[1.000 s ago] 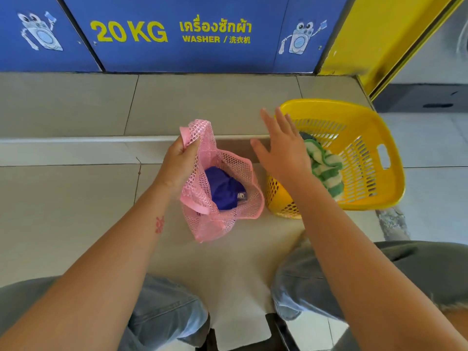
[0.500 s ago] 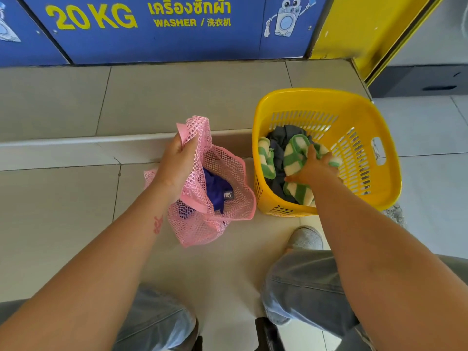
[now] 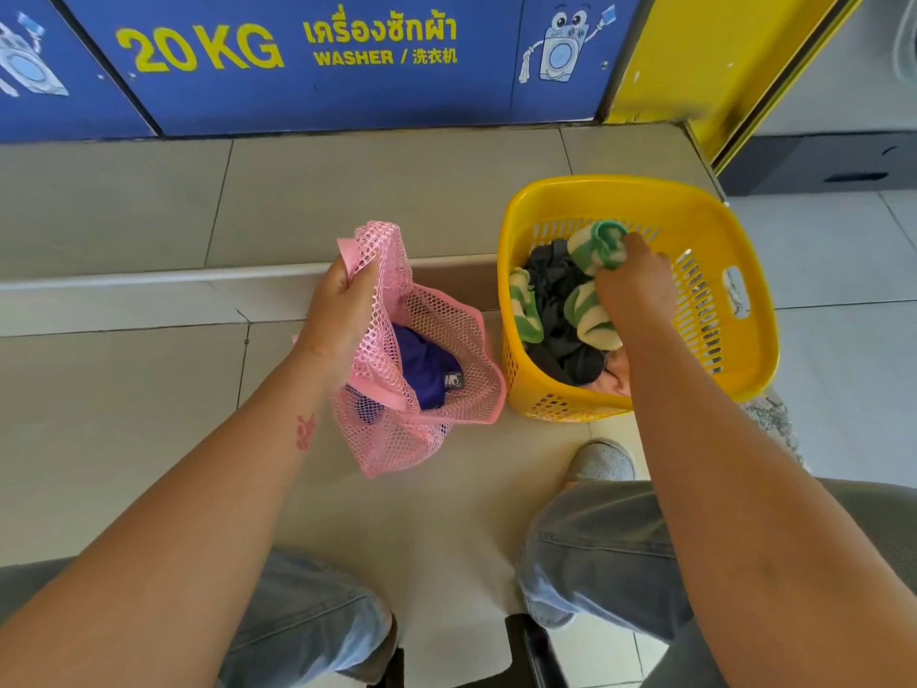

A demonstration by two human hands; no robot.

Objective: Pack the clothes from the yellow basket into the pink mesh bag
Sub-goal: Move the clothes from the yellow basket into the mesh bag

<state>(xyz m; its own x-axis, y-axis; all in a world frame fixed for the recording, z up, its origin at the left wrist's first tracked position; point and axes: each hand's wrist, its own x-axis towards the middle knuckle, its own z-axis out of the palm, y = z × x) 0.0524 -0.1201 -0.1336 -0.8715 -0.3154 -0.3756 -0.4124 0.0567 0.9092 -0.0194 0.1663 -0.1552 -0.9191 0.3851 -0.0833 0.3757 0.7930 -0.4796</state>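
Head view, looking down at the tiled floor (image 3: 124, 389); left hand (image 3: 337, 310) clamped on the raised rim of the pink mesh bag (image 3: 436, 340), mouth propped open just beside the yellow basket (image 3: 734, 225); blue garment (image 3: 422, 369) already lying inside the bag. Right hand (image 3: 632, 285), half a second earlier resting flat on the pile, now fisted around the green-and-cream striped cloth (image 3: 598, 243) and lifted a little (one striped fold bunched above the knuckles); dark clothes (image 3: 556, 280) and something pinkish beneath left in the basket. Grip apparently won; carry across to the bag likely next; several pieces yet to pack.
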